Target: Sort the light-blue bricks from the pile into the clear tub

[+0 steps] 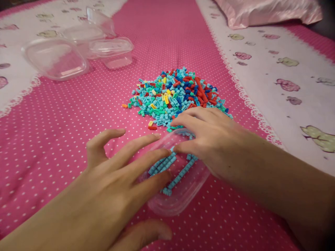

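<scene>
A clear plastic container (180, 204) stands in front of me, holding light blue strips of small linked bricks (180, 176). My left hand (115, 184) hovers over its left side with fingers spread. The tip of one left finger is close to the strips and to my right thumb. My right hand (206, 134) reaches over the container's far end, thumb and index finger apart, its other fingertips at the near edge of a brick pile (167, 101). That pile mixes light blue, green, red, dark blue and yellow pieces. The right fingers partly hide the container's far end.
Several clear plastic containers (56, 59) stand at the back left. A few loose bricks (152, 126) lie beside the pile. Everything rests on a pink dotted bedspread (104, 104) with white printed bands. A pink satin pillow (269, 12) is at the back right.
</scene>
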A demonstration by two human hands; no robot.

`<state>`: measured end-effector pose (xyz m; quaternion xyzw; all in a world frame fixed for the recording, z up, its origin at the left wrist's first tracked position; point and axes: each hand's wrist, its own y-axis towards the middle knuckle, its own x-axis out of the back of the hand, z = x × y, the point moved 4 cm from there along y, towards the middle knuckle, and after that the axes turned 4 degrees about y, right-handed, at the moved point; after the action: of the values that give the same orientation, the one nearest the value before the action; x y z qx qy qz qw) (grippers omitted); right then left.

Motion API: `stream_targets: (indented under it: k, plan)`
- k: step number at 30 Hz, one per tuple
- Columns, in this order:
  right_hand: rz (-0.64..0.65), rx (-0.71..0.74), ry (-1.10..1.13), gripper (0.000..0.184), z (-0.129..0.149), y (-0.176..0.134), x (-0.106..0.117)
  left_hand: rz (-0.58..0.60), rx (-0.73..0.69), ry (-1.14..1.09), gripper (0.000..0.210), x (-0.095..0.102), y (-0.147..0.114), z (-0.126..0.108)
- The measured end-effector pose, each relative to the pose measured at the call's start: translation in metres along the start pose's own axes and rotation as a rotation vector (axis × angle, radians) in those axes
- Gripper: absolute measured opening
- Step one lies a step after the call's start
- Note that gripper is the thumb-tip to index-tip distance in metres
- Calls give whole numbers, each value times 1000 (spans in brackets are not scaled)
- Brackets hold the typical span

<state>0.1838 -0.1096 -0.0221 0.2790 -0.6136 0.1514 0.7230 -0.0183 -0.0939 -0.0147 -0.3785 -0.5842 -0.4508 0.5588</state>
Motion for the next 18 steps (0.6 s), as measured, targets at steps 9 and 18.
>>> stream_targets:
  k: [9,18]
  plan:
    - [21,-5,2,13,1,1,1,8,-31,40,60,0,2,0]
    - [63,-10,1,13,-1,-3,-2,-23,0,-4,56,-2,0,1]
